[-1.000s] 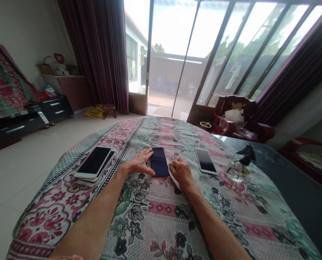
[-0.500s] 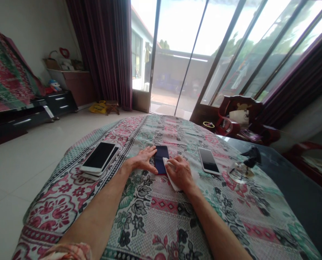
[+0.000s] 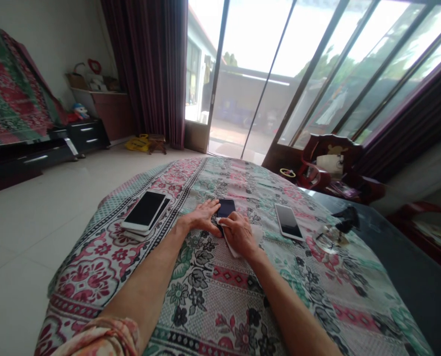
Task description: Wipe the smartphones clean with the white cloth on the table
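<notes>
A dark smartphone (image 3: 226, 206) lies face up on the flowered tablecloth (image 3: 205, 296) between my hands. My left hand (image 3: 204, 216) rests flat along the phone's left edge, fingers and thumb spread. Pressed over the lower part of the screen, my right hand (image 3: 239, 233) is closed on a white tissue or cloth (image 3: 256, 233), which sticks out on both sides of it. That part of the phone is covered by my hand and the tissue. To the right lies a white phone (image 3: 289, 221) with a dark screen. Several phones form a small stack (image 3: 146, 210) on the left.
A clear spray bottle (image 3: 326, 240) with a black nozzle is at the right, near a dark tabletop (image 3: 402, 242). Beyond the table are a wooden chair (image 3: 317, 153), a glass door and purple curtains (image 3: 149, 74). A yellow bag (image 3: 137, 143) lies on the floor.
My right hand has slid left across the phone with the tissue and now hides more of its lower screen. My left hand stays at the phone's edge. The view has shifted slightly.
</notes>
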{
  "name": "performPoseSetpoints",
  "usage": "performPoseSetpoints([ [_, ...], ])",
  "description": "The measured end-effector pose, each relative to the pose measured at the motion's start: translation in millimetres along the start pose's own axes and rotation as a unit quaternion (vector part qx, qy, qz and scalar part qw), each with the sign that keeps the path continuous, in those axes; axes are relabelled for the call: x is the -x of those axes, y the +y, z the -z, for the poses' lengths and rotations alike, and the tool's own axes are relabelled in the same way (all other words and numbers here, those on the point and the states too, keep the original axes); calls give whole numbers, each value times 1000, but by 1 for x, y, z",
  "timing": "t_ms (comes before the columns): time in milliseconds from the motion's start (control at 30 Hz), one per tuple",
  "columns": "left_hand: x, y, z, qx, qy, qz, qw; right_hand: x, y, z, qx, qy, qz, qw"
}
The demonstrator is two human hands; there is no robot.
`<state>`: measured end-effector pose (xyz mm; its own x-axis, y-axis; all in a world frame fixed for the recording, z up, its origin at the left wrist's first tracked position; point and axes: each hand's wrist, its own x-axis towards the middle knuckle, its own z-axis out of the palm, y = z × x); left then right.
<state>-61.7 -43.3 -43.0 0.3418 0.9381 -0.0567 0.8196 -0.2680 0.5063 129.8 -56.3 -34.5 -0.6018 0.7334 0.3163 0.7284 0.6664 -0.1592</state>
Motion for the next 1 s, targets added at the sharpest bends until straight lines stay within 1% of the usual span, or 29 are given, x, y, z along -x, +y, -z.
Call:
performPoseSetpoints([
  [133,-1,-1,-1,-4,-5,-2,1000,-4,-1,2,29,-24,3,999],
  [300,0,1,1,-11,-13,1,1000,-2,7,4,39,-6,-32,999],
  [400,0,2,2,-15,-17,4,1000,2,19,3,42,15,-82,996],
  [500,0,2,2,-22,-22,10,999,6,36,0,44,32,-172,984],
  [567,1,3,1,-20,-21,12,1000,8,44,-2,31,66,-209,975],
  [600,1,3,1,-16,-18,12,1000,9,47,-4,20,91,-211,973],
  [667,1,3,1,-5,-10,11,1000,9,46,-6,-4,136,-191,972],
  [733,1,3,0,3,-1,9,1000,8,40,-7,-23,152,-161,975],
  [867,0,1,-2,8,5,5,1000,2,23,-8,-36,116,-104,987],
  [1000,-1,0,-2,-1,-3,8,1000,-5,16,-9,-25,66,-64,995],
])
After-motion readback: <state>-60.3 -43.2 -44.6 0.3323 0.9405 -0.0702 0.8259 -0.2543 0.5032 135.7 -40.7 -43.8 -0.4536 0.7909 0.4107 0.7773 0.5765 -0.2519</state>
